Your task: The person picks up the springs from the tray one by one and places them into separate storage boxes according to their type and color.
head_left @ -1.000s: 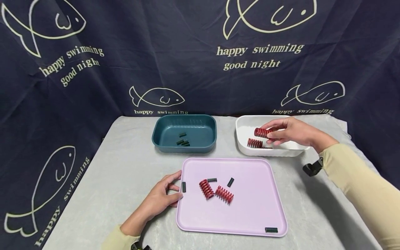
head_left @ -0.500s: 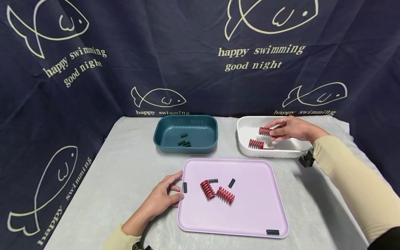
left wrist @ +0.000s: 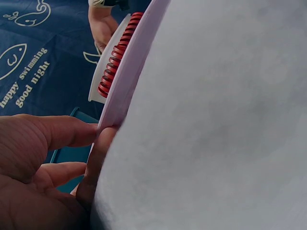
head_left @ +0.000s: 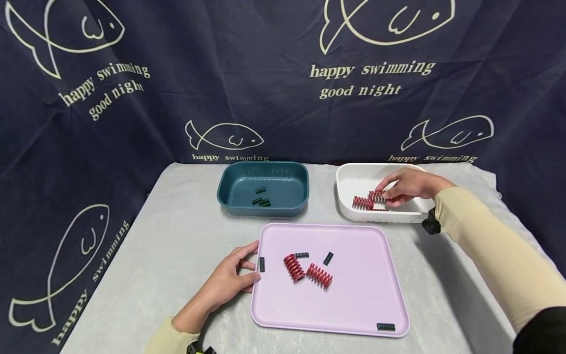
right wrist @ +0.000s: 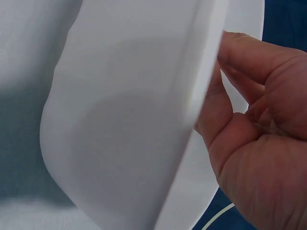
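My right hand (head_left: 411, 186) reaches into the white bin (head_left: 353, 178) and holds a red coil spring (head_left: 377, 196) low inside it. Beside that lies another red spring (head_left: 362, 202), and part of a further one shows behind the front wall. In the right wrist view the bin's wall hides the fingertips. My left hand (head_left: 225, 281) grips the left rim of the lilac tray (head_left: 353, 300), with a finger under its edge in the left wrist view. On the tray lie two large red springs (head_left: 319, 276) and several small dark green springs (head_left: 386, 327).
A teal bin (head_left: 265, 212) stands left of the white one, with several small dark springs (head_left: 264, 202) inside. Both bins sit behind the tray on a pale cloth-covered table (head_left: 146, 255). A dark blue curtain (head_left: 283, 113) with fish drawings hangs behind and at the left.
My right hand has lowered the red spring into the white bin, next to the others, moving slightly right first. The left hand stays on the tray's rim.
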A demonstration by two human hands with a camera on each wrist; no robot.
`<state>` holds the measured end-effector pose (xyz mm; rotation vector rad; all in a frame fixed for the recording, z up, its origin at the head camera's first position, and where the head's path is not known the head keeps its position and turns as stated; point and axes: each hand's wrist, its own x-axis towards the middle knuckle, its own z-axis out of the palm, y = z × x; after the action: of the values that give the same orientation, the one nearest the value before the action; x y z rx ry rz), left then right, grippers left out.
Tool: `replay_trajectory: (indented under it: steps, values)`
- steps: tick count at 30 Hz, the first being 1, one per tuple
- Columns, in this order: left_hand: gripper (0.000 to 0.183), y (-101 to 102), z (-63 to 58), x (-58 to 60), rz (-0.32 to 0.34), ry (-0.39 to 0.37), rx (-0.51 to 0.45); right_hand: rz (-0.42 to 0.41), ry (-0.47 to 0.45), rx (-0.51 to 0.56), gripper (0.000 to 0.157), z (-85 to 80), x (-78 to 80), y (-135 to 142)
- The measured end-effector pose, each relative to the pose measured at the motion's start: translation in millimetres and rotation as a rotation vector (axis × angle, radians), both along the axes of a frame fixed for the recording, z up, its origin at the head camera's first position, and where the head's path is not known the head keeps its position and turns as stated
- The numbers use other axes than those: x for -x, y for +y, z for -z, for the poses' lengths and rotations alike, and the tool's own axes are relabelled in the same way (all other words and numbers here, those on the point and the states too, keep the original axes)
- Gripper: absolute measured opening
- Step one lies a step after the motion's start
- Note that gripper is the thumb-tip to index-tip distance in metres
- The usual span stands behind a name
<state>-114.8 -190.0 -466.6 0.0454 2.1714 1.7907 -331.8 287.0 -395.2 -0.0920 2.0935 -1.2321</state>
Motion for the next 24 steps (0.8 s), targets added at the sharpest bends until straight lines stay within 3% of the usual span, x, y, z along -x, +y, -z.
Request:
replay_trajectory:
  steps: [14, 24]
  values:
    - [0.074, 0.6, -1.6, -0.1, -0.008, -0.004, 0.002, -0.018, -0.029, -0.048, 0.040, -9.0, -1.3, -3.3]
    - [0.074, 0.6, -1.5, -0.4, -0.013, -0.013, 0.015, -0.008, 0.014, -0.066, 0.047, -10.3, -3.7, 1.5]
